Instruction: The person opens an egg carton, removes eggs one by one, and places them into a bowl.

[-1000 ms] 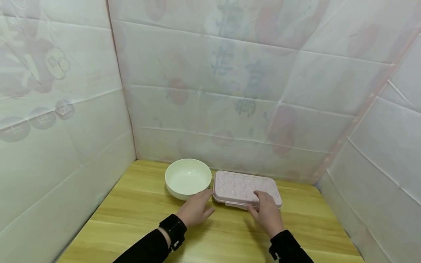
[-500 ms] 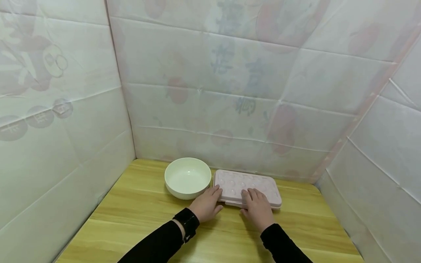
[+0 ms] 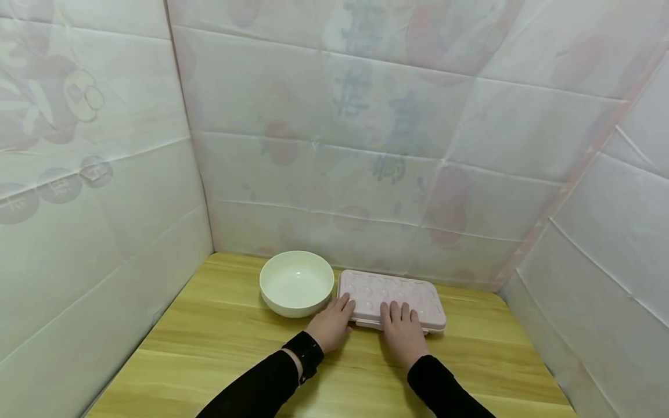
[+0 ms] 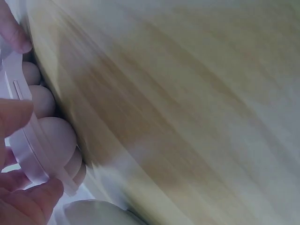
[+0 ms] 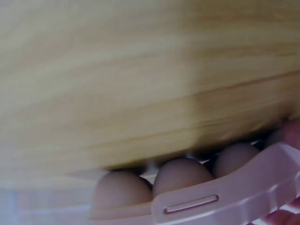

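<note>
A pink egg box (image 3: 418,296) with a domed lid lies at the back of the table. My left hand (image 3: 329,328) grips its left front corner, fingers over the lid and thumb at the front edge. In the left wrist view, the fingers (image 4: 35,201) hold the box's end. My right hand (image 3: 402,337) holds the front side near the middle, its fingers spread on the lid. Rounded egg cups (image 5: 183,176) bulge below the box in the right wrist view, beside a slotted front clasp (image 5: 192,204). The box's contents are hidden.
A cream bowl (image 3: 297,284) stands just left of the box, close to my left hand. The wood-grain table (image 3: 219,354) meets a back wall (image 3: 319,174) of printed sheeting right behind both. Similar side walls flank the table.
My left hand has moved right and forward from beside the bowl onto the box's corner. My right hand has slid left along the front edge and settled there. The box looks unmoved.
</note>
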### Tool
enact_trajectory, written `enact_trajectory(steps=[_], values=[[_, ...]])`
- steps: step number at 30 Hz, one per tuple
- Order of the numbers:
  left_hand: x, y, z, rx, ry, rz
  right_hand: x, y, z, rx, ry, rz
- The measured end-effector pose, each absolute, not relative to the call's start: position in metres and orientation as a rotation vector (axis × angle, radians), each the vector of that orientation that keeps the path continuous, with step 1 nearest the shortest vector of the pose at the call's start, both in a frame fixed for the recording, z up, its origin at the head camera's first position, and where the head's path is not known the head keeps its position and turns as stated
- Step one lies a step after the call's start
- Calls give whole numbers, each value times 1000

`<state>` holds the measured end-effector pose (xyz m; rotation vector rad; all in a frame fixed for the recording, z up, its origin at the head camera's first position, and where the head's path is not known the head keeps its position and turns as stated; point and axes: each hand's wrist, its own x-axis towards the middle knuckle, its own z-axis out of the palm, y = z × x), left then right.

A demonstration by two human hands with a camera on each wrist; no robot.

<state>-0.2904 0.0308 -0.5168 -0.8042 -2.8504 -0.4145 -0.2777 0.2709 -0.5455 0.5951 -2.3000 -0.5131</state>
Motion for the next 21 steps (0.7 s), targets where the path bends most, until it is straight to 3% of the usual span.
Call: enact_trajectory(steps=[14, 21], values=[[-301, 34, -537, -836, -2759, -593, -268, 246, -545, 486, -2474, -785], [-312, 40, -550, -672, -2721, -956, -270, 246, -541, 500, -2480, -763]])
